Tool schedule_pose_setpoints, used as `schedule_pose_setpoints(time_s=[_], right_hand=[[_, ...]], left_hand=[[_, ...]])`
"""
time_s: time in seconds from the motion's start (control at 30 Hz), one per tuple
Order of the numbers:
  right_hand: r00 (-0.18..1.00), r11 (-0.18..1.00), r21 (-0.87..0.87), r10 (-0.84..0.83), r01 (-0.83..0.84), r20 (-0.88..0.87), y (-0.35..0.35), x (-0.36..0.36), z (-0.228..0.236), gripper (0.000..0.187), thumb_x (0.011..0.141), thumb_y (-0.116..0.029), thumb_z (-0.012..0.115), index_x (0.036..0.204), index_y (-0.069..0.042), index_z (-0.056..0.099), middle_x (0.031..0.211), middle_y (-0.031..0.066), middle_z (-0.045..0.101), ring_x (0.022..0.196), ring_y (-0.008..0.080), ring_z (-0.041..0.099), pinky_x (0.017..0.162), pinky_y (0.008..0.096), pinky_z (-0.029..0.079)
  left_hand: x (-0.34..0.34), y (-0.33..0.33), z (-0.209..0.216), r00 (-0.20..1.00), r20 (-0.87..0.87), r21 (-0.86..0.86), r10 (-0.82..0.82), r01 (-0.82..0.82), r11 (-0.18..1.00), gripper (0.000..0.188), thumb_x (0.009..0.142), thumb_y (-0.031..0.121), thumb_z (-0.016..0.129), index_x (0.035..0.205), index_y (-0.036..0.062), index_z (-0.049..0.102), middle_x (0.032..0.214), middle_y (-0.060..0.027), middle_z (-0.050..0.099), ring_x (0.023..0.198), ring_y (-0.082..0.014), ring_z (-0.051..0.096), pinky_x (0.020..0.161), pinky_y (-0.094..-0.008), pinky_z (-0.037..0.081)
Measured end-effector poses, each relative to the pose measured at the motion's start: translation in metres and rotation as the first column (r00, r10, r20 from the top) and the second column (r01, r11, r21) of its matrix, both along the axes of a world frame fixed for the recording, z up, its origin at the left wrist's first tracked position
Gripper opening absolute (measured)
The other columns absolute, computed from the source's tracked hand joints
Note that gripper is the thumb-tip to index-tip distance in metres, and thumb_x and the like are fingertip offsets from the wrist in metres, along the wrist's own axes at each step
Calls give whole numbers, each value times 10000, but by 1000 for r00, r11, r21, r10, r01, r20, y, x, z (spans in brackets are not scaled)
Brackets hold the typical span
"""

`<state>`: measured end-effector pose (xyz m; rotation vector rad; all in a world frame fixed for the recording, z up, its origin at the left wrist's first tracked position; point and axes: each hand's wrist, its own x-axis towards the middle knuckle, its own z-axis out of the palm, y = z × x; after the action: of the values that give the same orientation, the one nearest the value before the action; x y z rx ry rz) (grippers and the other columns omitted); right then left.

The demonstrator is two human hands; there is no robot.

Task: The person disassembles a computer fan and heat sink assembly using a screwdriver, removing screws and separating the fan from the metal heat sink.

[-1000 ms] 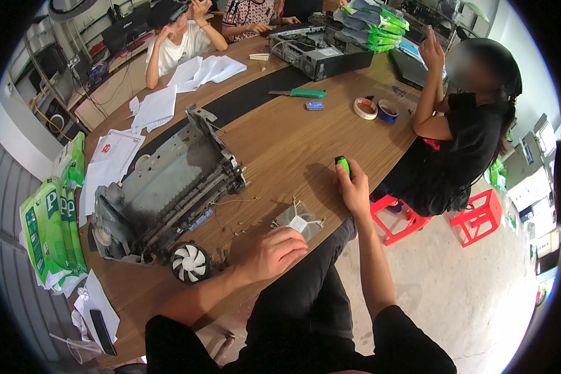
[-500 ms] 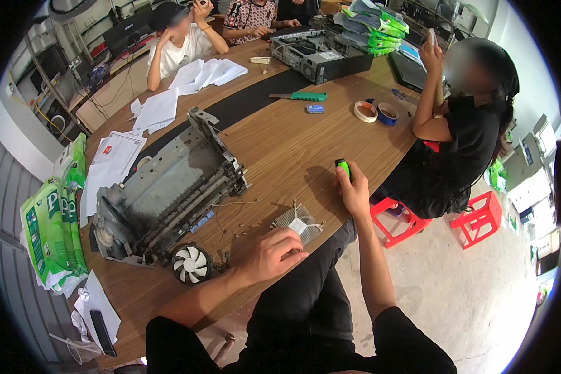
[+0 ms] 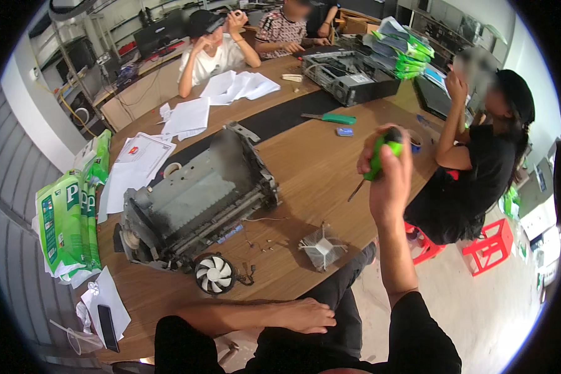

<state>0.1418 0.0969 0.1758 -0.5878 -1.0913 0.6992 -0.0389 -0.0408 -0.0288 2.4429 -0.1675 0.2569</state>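
The right hand [image 3: 388, 171] is lifted clear of the wooden table [image 3: 311, 168], fist clenched round a green-handled screwdriver [image 3: 375, 163] whose shaft points down toward seven o'clock. The left hand [image 3: 302, 315] lies slack and empty on the person's lap at the table edge. The gutted grey computer case [image 3: 196, 199] sits at ten o'clock from that raised tool, a loose cooling fan [image 3: 214, 273] against its near side and a finned heatsink [image 3: 321, 247] just right of it. It looks like mid-teardown with the driver poised; bringing the tip onto a screw would call for the free hand to steady the case.
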Motion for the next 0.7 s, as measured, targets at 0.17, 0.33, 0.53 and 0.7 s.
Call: schedule_pose_setpoints(time_s=[0.17,0.33,0.53,0.7], right_hand=[[994,836,539,100,-104,37,-40,-20,48,393,929,-351,733,1058,-98,463,656,27,501,551,142,483,483,292,386],[998,462,887,-54,-10,40,-31,-35,53,369,903,-415,772,999,-160,523,595,-57,529,408,43,426,396,211,277],[988,444,893,-88,-73,124,-44,-17,65,191,970,-296,671,1051,-185,539,678,-58,475,500,84,421,440,234,338],[995,201,978,94,-61,43,-33,-10,75,104,946,-221,637,1010,-167,575,662,-105,468,475,16,388,427,217,302]], left_hand=[[2,-8,-24,945,-327,145,20,29,989,371,869,376,732,1049,70,622,989,-128,622,950,-322,657,776,-442,544],[-6,-13,-42,962,-244,171,123,-82,982,395,839,382,759,1018,53,633,896,-166,655,876,-362,695,772,-470,555],[-11,-24,-58,960,-245,70,133,-119,990,421,815,398,770,999,61,596,885,-132,622,885,-345,665,752,-483,503],[-1,-19,-58,843,-538,65,7,33,997,534,867,450,706,1201,56,573,1035,-113,593,1020,-289,600,821,-440,460]])
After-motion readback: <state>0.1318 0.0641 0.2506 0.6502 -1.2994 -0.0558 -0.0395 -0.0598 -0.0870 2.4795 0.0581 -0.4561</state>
